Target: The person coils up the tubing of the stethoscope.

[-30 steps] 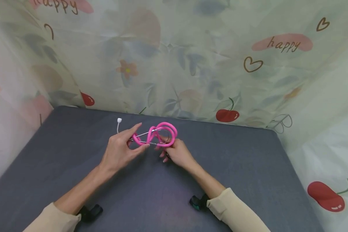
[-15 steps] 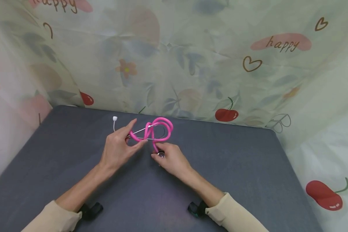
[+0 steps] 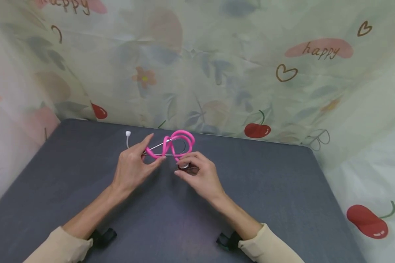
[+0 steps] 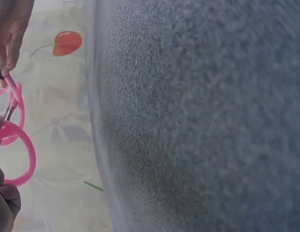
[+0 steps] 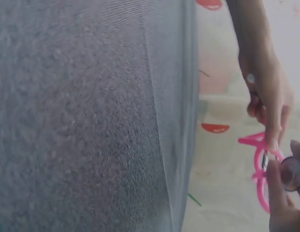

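A pink stethoscope [image 3: 165, 148] is held up over the table, its tube wound in loops around the metal ear tubes. My left hand [image 3: 130, 166] pinches the looped bundle at its left end between thumb and fingers. One white earpiece [image 3: 128, 133] sticks up behind that hand. Just below the loops' right side, my right hand [image 3: 202, 179] holds the round metal chest piece [image 3: 183, 166] with curled fingers. The right wrist view shows the chest piece [image 5: 292, 174] close up between thumb and fingers. In the left wrist view, pink loops [image 4: 29, 150] appear at the left edge.
A dark grey table [image 3: 171, 223] lies beneath both hands. Behind it hangs a pale curtain [image 3: 217, 47] printed with cherries, flowers and hearts, reaching the table's far edge. Black wrist straps with cameras [image 3: 103, 239] sit at both cuffs.
The right hand has drawn the chest piece down out of the loops, then raised it slightly with its fingers repositioned. The left hand and the bundle have shifted slightly left and away.
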Demonstrator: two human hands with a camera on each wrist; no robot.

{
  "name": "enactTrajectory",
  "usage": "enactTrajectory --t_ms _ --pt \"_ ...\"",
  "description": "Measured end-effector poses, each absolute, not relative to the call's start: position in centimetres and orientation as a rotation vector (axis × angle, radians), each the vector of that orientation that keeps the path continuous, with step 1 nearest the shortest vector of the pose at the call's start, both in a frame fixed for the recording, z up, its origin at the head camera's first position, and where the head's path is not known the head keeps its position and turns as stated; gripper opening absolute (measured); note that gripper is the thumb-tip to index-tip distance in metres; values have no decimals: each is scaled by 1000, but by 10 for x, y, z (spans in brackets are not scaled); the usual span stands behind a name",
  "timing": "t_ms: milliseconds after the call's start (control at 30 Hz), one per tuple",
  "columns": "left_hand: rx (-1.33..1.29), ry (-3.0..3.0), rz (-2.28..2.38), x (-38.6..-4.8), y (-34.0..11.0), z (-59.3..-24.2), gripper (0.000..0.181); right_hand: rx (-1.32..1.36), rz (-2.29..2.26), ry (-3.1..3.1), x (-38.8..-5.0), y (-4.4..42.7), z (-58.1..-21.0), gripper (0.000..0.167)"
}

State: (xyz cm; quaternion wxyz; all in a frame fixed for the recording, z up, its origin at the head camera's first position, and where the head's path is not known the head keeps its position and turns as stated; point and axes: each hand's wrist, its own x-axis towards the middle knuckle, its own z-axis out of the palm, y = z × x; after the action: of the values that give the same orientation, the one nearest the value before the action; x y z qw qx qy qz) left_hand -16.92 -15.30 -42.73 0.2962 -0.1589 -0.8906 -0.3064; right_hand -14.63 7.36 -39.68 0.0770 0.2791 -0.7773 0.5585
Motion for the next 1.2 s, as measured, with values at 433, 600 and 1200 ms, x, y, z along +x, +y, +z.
enactTrajectory --t_ms 433,600,1200 --pt "-498 -2377 -909 -160 -151 -426 80 691 1779 -2237 -158 91 -384 27" --pt "-568 -2320 -951 -158 -153 -426 78 535 1692 -2298 -169 98 -400 51" --pt "-729 -2285 -862 -154 -151 -425 76 497 2096 -2583 -188 112 -415 17"
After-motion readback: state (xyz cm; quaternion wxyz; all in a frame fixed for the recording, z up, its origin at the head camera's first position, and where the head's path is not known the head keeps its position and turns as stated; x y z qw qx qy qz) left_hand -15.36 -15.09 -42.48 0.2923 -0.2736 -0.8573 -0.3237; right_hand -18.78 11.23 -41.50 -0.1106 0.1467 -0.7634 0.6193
